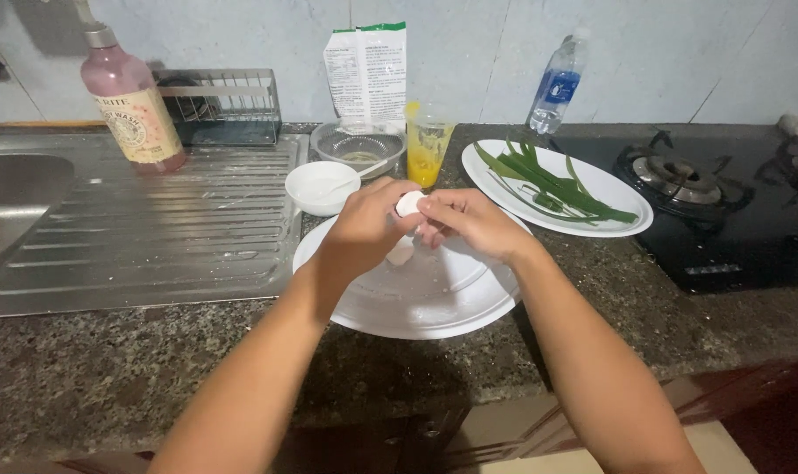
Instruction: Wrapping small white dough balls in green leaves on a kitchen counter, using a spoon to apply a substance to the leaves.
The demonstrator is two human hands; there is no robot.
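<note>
Pink pump bottle (131,101) stands upright at back left on the steel drainboard (153,228); cream rectangular label (140,125) with a round emblem. White pouch (366,75), green top strip, printed panel facing out, leans on the wall behind the glass bowl (357,145). Clear plastic bottle (557,85) with blue label (554,90) leans at the wall, behind the oval plate (592,189).

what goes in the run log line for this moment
left hand: holds white dough ball | right hand: pinches it too | over white plate
</note>
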